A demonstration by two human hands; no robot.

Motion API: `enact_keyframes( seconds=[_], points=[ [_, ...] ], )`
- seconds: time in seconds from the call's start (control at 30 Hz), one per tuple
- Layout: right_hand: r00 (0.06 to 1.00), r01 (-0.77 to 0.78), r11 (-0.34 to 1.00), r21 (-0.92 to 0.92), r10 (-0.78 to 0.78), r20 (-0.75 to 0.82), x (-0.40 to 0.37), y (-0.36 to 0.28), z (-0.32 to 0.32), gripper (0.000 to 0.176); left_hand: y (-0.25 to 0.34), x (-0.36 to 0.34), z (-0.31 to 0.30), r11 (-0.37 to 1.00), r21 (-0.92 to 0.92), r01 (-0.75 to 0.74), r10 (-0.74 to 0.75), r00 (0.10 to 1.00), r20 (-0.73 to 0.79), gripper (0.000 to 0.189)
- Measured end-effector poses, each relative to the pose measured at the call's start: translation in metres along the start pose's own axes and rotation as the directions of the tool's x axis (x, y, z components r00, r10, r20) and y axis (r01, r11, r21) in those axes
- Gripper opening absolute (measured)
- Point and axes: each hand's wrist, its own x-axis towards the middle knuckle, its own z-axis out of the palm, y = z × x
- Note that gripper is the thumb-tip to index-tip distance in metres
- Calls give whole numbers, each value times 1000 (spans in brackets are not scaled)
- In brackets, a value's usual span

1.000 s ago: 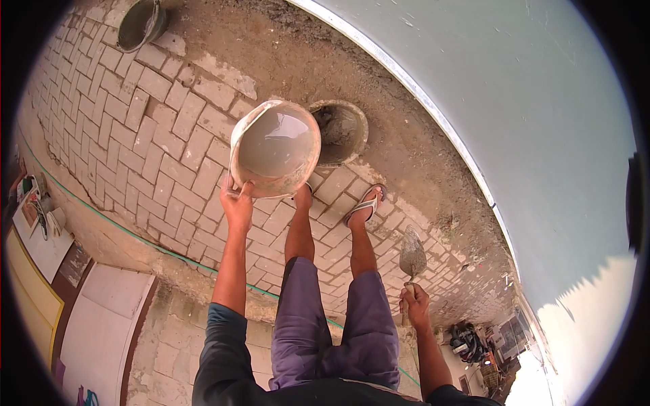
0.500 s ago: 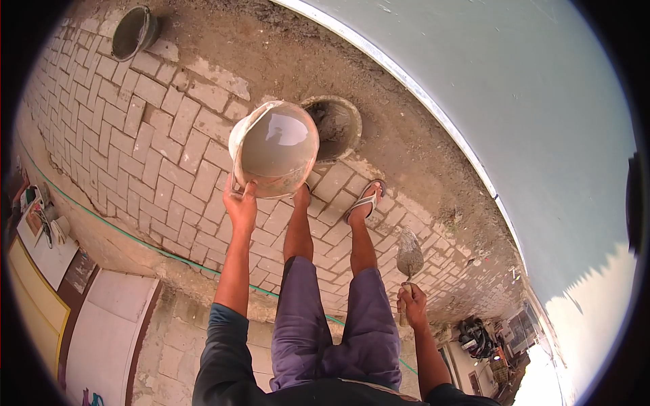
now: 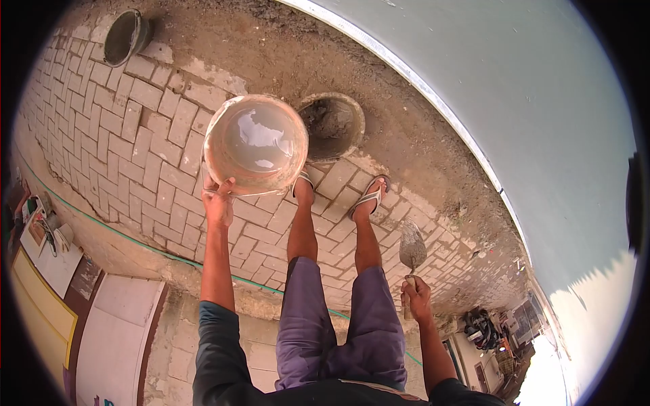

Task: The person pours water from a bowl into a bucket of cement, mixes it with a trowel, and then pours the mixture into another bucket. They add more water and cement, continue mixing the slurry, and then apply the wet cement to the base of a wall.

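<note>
the big pale wall [image 3: 514, 88] stands by the brick floor [image 3: 149, 142]. the left hand [image 3: 218, 201] is closed on the rim of a bucket [image 3: 256, 144] of water, beside a dirty tub [image 3: 332, 126]. the right hand [image 3: 416, 298] is wrapped tight around a trowel [image 3: 412, 252].

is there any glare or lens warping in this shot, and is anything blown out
Head view: strong fisheye, so the foot of the wall bows and a black ring frames the picture; bright reflections glare on the liquid in the bucket held by the left hand; the lower right corner is blown out white; the middle is sharp.
</note>
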Motion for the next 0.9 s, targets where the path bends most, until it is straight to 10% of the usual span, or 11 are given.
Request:
enact_keyframes(
  seconds=[0.43,0.9],
  points=[
    [999,-45,998,-51,46,5,22,-24,20,28,13,105,-1,987,-159,23,-40,994,-105,44],
    [999,-9,997,-74,13,50,51,-62,66,31,-110,239,40,808,-584,78,-164,982,-96,43]
  ],
)
